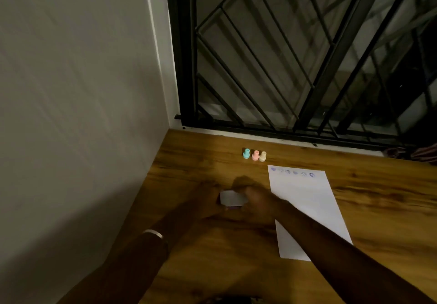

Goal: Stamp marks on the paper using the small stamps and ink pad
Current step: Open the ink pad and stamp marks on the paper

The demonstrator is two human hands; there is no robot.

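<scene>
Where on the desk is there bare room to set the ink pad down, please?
Bare wood lies right of the paper and between the three stamps and the wall. It is crowded left of the paper, where both hands hold the ink pad.

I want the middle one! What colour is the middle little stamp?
Pink: the middle stamp shows best in the head view.
</scene>
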